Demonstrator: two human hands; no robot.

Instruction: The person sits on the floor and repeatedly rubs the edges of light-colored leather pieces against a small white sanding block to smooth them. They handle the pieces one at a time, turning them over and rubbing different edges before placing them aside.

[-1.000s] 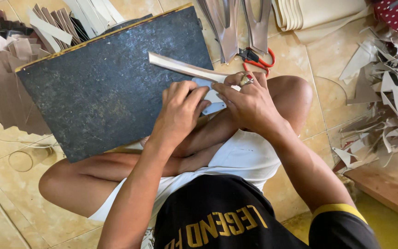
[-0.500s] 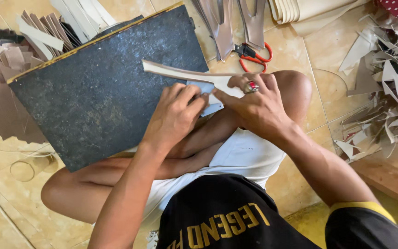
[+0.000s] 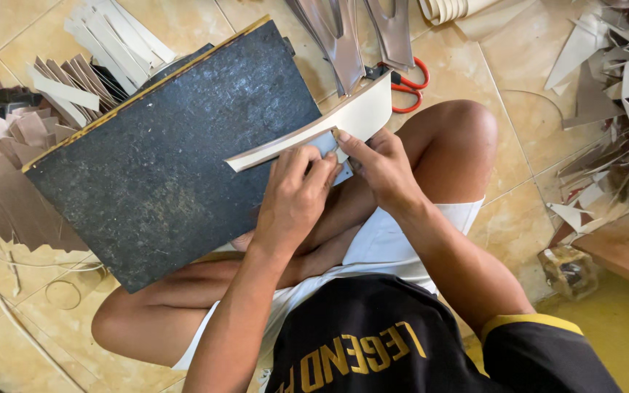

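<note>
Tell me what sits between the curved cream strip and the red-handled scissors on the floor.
In the head view, the grey cut pieces reach down between the curved cream strip and the red-handled scissors; otherwise only bare tile.

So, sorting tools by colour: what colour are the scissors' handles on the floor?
Red. The scissors lie on the tiled floor beyond the knee, partly hidden; the head view shows them.

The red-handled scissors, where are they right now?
The red-handled scissors lie on the tan tiled floor near the top of the head view, just beyond the person's right knee, beside the grey cut strips.
</note>
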